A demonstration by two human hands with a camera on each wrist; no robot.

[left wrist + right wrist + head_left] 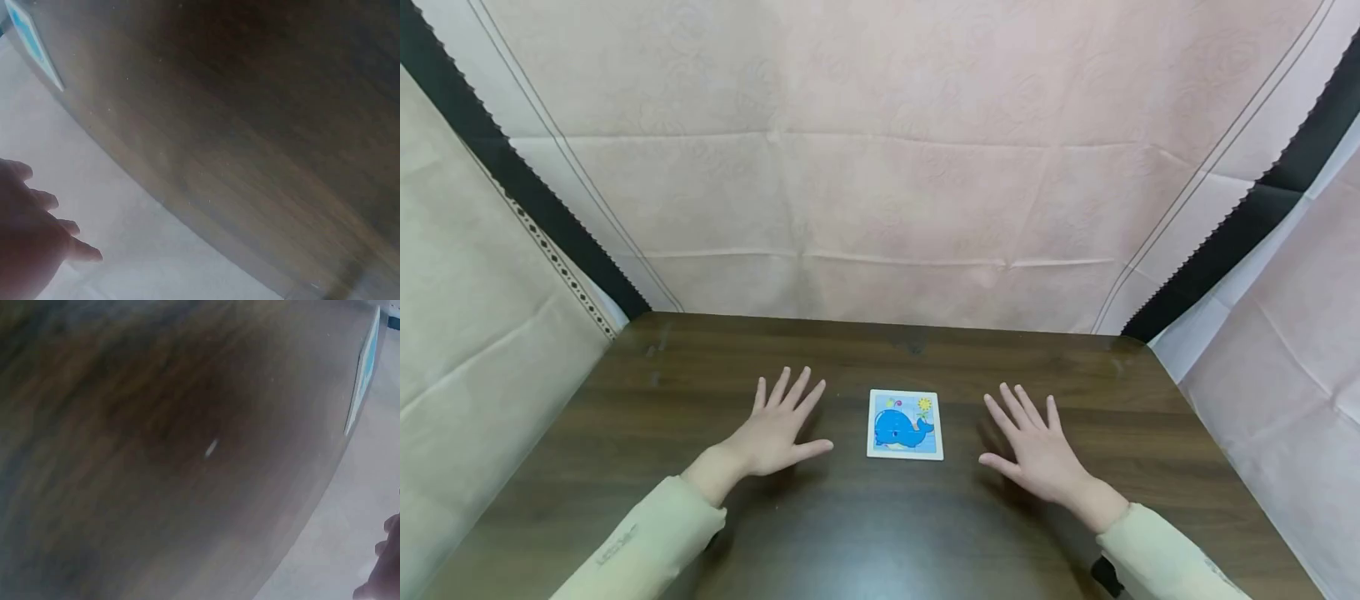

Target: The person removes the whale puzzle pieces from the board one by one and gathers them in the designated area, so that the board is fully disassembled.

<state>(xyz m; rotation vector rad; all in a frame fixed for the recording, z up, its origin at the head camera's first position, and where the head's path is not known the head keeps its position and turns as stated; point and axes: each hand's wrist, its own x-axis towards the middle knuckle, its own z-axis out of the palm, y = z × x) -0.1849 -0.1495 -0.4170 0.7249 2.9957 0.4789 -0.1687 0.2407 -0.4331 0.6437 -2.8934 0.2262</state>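
Observation:
A small square picture board [906, 425] with a white border lies flat on the dark wooden table. It shows a blue whale, with a yellow sun-like shape at its upper right. To its left, my left hand [773, 435] is held palm down with fingers spread, apart from the board. My right hand [1039, 450] is likewise spread on the other side, holding nothing. In the left wrist view, part of the left hand [31, 231] shows at the lower left and the board [34, 44] at the upper left. The right wrist view has the board's edge [364, 375] and some right fingertips [389, 550].
The brown table [820, 533] has a straight far edge and slanting side edges. Behind it hangs a creased pale pink cloth [880, 200], with black bands [550, 192] at its sides. Pale green sleeves [647, 542] cover both forearms.

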